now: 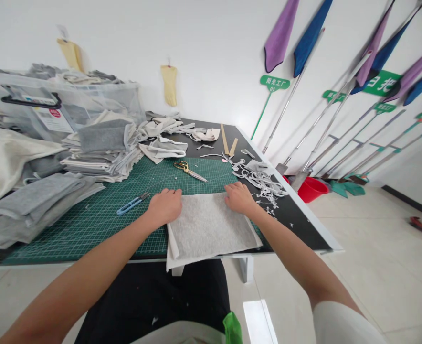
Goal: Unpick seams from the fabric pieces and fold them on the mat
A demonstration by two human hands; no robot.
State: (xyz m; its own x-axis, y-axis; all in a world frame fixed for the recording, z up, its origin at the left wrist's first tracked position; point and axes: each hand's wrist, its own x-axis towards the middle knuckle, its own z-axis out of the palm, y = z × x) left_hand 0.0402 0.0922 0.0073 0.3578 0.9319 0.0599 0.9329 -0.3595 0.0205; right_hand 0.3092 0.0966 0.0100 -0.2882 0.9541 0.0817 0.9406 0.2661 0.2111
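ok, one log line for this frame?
left hand: flat on grey cloth | right hand: flat on cloth's far corner | cloth: on green mat, overhanging table edge | scissors, blue snips: untouched

- My left hand lies palm down, knuckles up, with the fingers pointing away from me and held close together.
- My right hand lies palm down as well, level with the left one and well apart from it, fingers curled slightly forward.
- Neither hand is closed around anything; both press flat.
- My left forearm runs bare from the lower left corner up to the wrist, nearly straight.
- My right forearm comes in from the lower right, bare to the elbow, where a white sleeve begins.
- Both wrists are straight, in line with their forearms, and the two arms converge towards the hands.
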